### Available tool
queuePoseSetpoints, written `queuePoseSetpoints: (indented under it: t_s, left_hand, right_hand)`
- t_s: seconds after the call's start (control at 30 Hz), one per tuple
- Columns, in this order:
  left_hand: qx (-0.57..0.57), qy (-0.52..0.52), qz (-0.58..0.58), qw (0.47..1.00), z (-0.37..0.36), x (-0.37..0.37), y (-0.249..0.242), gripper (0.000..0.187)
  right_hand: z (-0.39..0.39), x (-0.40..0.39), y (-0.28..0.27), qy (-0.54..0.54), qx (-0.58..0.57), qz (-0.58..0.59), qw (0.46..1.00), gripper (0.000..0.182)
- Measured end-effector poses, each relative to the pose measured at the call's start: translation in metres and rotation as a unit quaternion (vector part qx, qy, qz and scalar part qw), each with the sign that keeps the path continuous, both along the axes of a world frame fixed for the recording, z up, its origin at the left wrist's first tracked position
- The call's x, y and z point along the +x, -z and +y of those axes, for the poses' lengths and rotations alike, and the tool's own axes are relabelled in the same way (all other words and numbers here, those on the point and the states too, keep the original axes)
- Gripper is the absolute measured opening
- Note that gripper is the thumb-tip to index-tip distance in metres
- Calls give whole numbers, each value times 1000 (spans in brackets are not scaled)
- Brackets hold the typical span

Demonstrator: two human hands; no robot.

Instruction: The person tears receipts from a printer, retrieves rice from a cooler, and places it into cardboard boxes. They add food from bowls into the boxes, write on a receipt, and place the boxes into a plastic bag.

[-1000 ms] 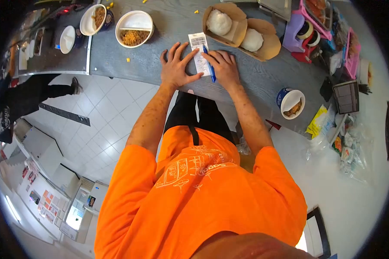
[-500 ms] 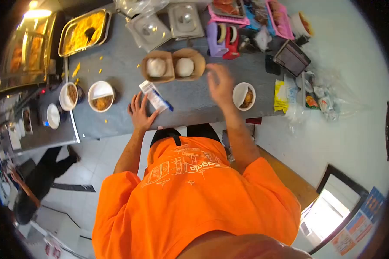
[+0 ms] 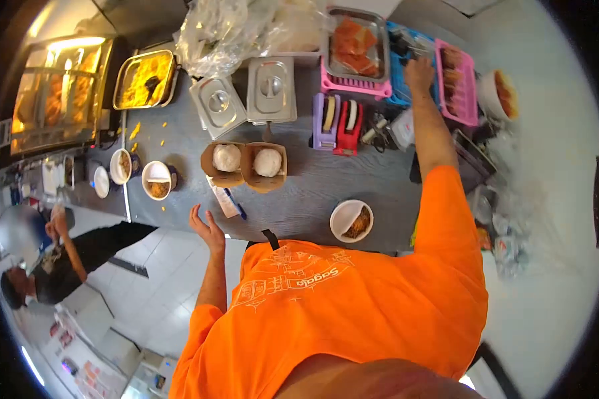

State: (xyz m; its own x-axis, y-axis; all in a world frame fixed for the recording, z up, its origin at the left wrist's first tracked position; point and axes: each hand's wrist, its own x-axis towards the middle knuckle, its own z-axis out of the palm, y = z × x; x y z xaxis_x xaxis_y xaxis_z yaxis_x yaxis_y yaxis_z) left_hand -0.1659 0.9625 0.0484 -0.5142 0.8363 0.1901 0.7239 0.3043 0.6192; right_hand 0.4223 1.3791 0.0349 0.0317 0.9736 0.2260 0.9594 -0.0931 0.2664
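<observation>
My right hand (image 3: pixel 419 74) reaches into a blue basket (image 3: pixel 398 40) at the back; its fingertips are among dark and clear packets and hard to make out. My left hand (image 3: pixel 208 229) hangs at the table's front edge, fingers apart and holding nothing. Beyond it lie a paper slip (image 3: pixel 225 201) and a blue pen (image 3: pixel 239 210). An open brown box (image 3: pixel 265 183) with two compartments holds a white rice ball (image 3: pixel 227 157) and another rice ball (image 3: pixel 267 162). Near the front edge stands a white bowl (image 3: pixel 339 226) with brown food in one half.
Metal lids (image 3: pixel 271 90), tape dispensers (image 3: pixel 347 128) and a pink basket (image 3: pixel 456 83) line the back. Two bowls, one here (image 3: pixel 158 171), and a yellow food tray (image 3: pixel 145 80) are at left. Another person (image 3: pixel 66 256) stands at far left. Plastic bags (image 3: pixel 219 33) lie behind.
My right hand has moved from beside the brown box to the blue basket. My left hand has come off the table by the paper slip. The view has shifted toward the back.
</observation>
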Motion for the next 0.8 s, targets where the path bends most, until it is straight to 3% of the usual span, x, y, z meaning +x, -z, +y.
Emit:
queuePoseSetpoints:
  t_s: [0.17, 0.23, 0.27, 0.3, 0.37, 0.43, 0.5, 0.53, 0.57, 0.63, 0.7, 0.77, 0.8]
  left_hand:
    - [-24, -22, -2, 999, -10, 31, -26, 32]
    - [-15, -27, -14, 999, -3, 39, -29, 32]
    - [0, -26, -30, 999, 0, 41, -32, 32]
    - [-8, -25, -43, 999, 4, 44, -34, 31]
    - [-20, -27, -52, 998, 9, 47, -32, 31]
    - [-20, 7, -54, 998, 16, 47, -27, 30]
    - [-11, 8, -79, 997, 16, 44, -19, 30]
    - [-3, 6, -103, 995, 17, 41, -16, 29]
    - [3, 11, -112, 994, 17, 39, -16, 29]
    - [3, 25, -134, 991, 13, 30, -11, 28]
    - [2, 40, -149, 988, 11, 19, -11, 28]
    - [1, 58, -174, 983, 9, 2, -8, 28]
    - [-1, 55, -188, 981, 6, -4, -7, 28]
  right_hand:
    - [21, 2, 12, 24, 85, -7, 996, 24]
    - [30, 15, 2, -6, 65, 279, 958, 23]
    - [27, 14, 2, -34, 96, 546, 832, 24]
    - [15, 8, 0, -51, 115, 766, 630, 26]
    - [-40, -49, -93, -65, 28, 916, 395, 29]
    - [-88, -91, -123, -92, -23, 947, 306, 28]
    - [-139, -146, -134, -100, -76, 958, 258, 26]
    - [-163, -176, -133, -133, -96, 946, 281, 25]
    - [-185, -209, -139, -98, -84, 946, 296, 20]
    - [-226, -254, -121, -140, -73, 864, 478, 8]
    - [-258, -297, -97, -149, -55, 792, 589, 7]
    - [-276, -327, -102, -129, -131, 624, 759, 10]
    - [-283, -336, -102, -113, -119, 617, 770, 10]
